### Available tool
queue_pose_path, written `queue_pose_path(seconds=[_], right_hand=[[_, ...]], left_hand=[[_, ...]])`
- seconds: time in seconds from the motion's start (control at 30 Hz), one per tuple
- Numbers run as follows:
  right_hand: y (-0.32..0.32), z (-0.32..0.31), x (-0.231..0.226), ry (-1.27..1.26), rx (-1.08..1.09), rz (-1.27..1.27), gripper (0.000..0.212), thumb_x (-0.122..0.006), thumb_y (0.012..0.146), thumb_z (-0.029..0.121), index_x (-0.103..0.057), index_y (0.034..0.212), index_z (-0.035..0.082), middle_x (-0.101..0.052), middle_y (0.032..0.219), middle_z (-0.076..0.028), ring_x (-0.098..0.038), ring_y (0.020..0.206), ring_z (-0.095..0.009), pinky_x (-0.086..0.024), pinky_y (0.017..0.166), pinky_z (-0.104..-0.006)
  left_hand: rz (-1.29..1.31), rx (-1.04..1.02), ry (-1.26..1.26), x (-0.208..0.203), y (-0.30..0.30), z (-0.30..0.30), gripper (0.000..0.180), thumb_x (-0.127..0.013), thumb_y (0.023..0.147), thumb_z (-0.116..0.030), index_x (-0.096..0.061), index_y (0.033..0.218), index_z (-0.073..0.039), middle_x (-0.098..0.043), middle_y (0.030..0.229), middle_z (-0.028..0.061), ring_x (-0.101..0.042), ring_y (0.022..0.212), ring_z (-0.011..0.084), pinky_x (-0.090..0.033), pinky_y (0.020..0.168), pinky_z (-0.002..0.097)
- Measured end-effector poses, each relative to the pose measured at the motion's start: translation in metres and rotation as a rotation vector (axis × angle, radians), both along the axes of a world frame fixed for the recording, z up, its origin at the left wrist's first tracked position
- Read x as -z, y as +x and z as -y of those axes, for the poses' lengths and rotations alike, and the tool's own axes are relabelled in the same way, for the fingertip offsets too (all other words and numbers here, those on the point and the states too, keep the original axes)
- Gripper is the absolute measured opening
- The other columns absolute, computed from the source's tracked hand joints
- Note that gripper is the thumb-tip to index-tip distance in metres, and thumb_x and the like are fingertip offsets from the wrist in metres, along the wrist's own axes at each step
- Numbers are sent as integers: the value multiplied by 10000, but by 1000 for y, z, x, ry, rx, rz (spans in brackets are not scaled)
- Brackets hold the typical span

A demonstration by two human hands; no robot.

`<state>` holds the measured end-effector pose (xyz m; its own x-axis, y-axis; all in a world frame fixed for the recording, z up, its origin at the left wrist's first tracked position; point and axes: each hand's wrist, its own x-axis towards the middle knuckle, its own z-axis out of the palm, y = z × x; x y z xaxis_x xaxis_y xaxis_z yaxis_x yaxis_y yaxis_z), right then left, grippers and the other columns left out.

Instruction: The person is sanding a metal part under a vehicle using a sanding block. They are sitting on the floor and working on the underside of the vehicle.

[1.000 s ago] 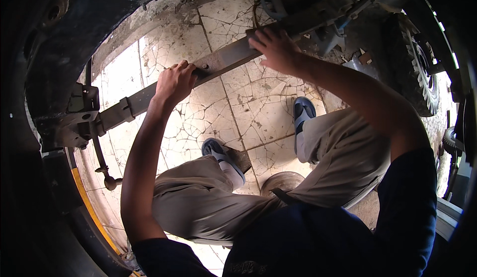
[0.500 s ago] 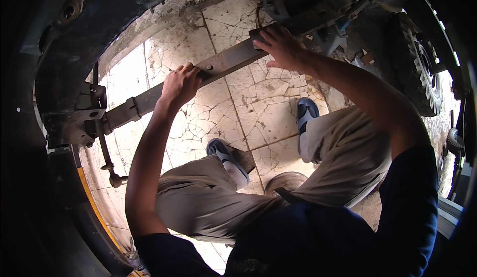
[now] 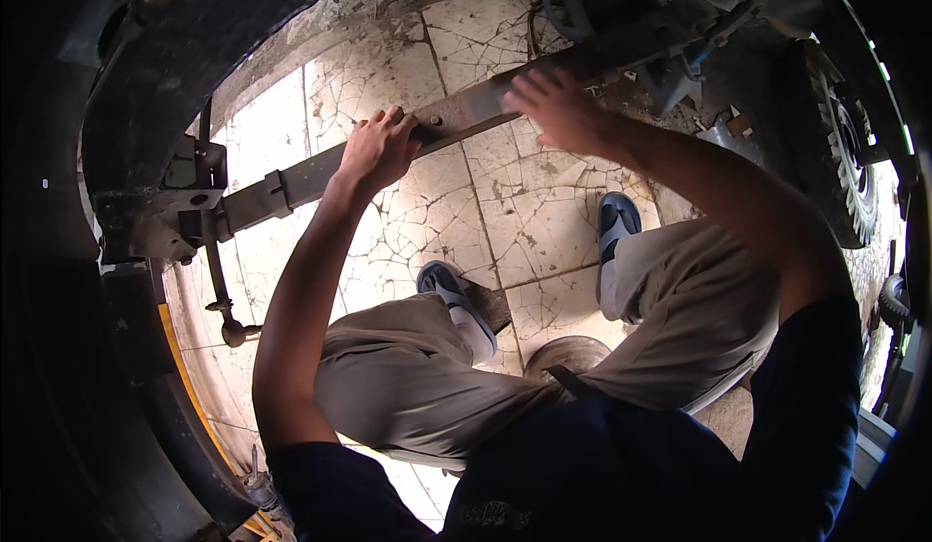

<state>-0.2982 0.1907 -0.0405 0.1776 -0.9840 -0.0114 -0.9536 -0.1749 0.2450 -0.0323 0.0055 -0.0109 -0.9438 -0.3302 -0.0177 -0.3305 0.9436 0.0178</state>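
Note:
A long, flat, rust-brown leaf spring [image 3: 320, 175] runs diagonally in front of me, from the lower left to the upper right. My left hand [image 3: 381, 148] is closed over it, fingers curled across the top beside a small bolt head [image 3: 436, 121]. Farther right along the same bar, my right hand [image 3: 563, 113] lies over its near edge, its fingers stretched forward and smeared by motion. Whether anything is under those fingers cannot be made out. Between the hands the metal shows a smoother grey patch [image 3: 483, 102]. A clamp [image 3: 278, 193] wraps the bar left of my left hand.
At the bar's left end are a dark bracket [image 3: 160, 223] and a hanging link rod [image 3: 221, 294]. Dark chassis parts curve along the left. A toothed wheel [image 3: 854, 168] stands at the right. Cracked tiles [image 3: 529, 217] cover the floor; a round stool [image 3: 568, 355] is under me.
The whole view has shifted slightly. My right hand has moved a little toward me across the bar, and the dark block seen under its fingers is no longer distinct. My left hand keeps its place.

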Motion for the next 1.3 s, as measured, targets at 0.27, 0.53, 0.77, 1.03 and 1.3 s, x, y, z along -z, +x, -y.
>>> queue_pose_path(seconds=[0.27, 0.53, 0.77, 1.03, 1.3], right_hand=[[-3, 15, -8, 25, 1, 63, 856, -769, 805, 448, -390, 1486, 95, -416, 1484, -170, -434, 1345, -328, -427, 1034, -505], [6, 31, -1, 49, -158, 148, 828, -741, 834, 445, -377, 1491, 95, -425, 1469, -171, -429, 1340, -330, -423, 1056, -495], [13, 38, -39, 269, -103, 180, 799, -688, 866, 508, -396, 1477, 84, -340, 1558, -190, -336, 1432, -362, -332, 1136, -508], [7, 38, -18, 76, -144, 195, 792, -740, 831, 385, -402, 1480, 82, -409, 1522, -139, -404, 1380, -295, -395, 1051, -447], [29, 26, -24, 175, -228, 301, 730, -730, 845, 367, -443, 1449, 74, -419, 1513, -133, -402, 1386, -292, -409, 1027, -427]], left_hand=[[39, -9, 52, -4, -4, 1, 308, -656, 917, -260, -623, 1158, -71, -596, 1146, 123, -602, 1086, 313, -515, 884, 440], [151, -52, 62, -14, -11, 2, 350, -637, 930, -289, -616, 1203, -71, -601, 1184, 119, -596, 1124, 312, -523, 914, 427], [170, -85, 70, -13, -10, -1, 470, -597, 947, -316, -520, 1364, -113, -597, 1265, 114, -583, 1186, 299, -510, 952, 421], [33, 99, 86, -8, -15, -10, 383, -614, 943, -229, -578, 1310, -124, -613, 1214, 87, -609, 1131, 279, -519, 927, 412], [-145, 311, 151, 4, -19, -16, 222, -638, 931, -172, -685, 1132, -89, -648, 1054, 69, -626, 1058, 251, -538, 904, 367]])
